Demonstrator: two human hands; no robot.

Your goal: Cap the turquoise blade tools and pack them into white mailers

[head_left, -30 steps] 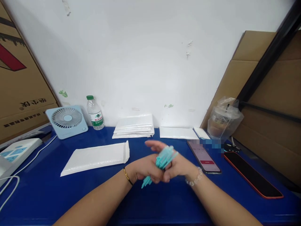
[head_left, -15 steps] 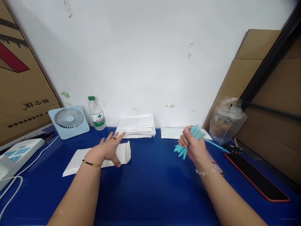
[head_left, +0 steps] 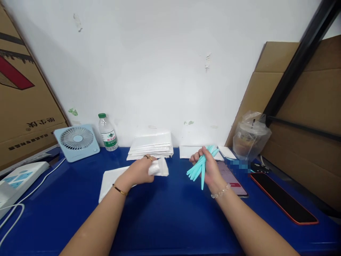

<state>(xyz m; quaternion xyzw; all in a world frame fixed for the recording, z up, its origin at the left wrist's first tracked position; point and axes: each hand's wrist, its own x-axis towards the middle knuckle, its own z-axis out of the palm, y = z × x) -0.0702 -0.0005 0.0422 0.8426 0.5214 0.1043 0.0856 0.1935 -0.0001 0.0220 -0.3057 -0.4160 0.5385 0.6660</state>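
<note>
While the left hand [head_left: 138,172] closes over the open end of a white padded envelope [head_left: 109,180], just in front of the stack of white envelopes [head_left: 150,145] that sits against the wall, that end is lifted off the blue table [head_left: 170,217] and the rest of the envelope lies flat, running forward and left of the stack. The right hand [head_left: 211,170] is clamped around a bundle of teal sticks [head_left: 197,170], held in the air in front of the stack and to its right, with the lower ends fanning down and left out of the fist. The two hands are apart, with bare table between them. A lit phone [head_left: 233,178] lies right of the stack, just beyond the right hand, and a dark phone in a red case [head_left: 283,202] lies further right again. Left of the stack stand a water bottle [head_left: 108,134] and, past it, a small pale blue fan [head_left: 77,142].
</note>
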